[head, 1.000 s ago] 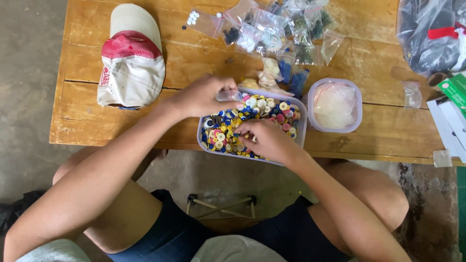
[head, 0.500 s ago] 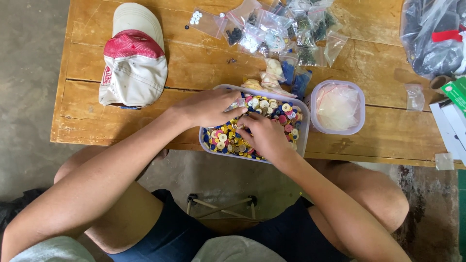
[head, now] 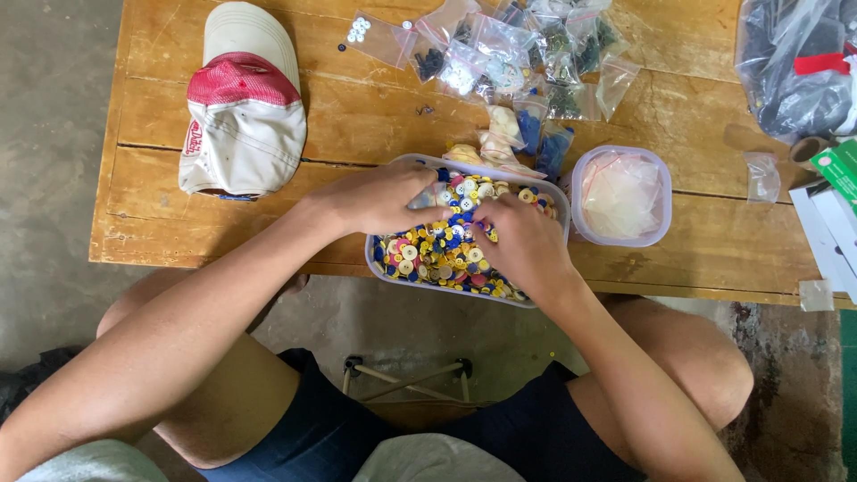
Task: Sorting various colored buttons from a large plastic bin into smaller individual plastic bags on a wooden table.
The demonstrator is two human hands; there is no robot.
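Observation:
A clear plastic tub point(head: 379, 265) full of coloured buttons point(head: 428, 254) stands at the near edge of a wooden table point(head: 357, 116). My left hand point(head: 379, 198) rests over the tub's left side, fingers curled around a small clear plastic bag. My right hand point(head: 522, 243) lies on the buttons at the right side, fingertips pinched together close to the left hand's fingers. Whatever the right fingers pinch is hidden.
A white and red cap point(head: 243, 112) lies at the table's left. Several small clear bags point(head: 509, 54) of buttons lie behind the tub. A lilac-rimmed tub point(head: 622, 196) with clear plastic sits to the right. Dark bagged items point(head: 794, 62) and boxes point(head: 835, 214) occupy the far right.
My right hand has moved up from the tub's near side to its middle, and both hands have come together over the buttons.

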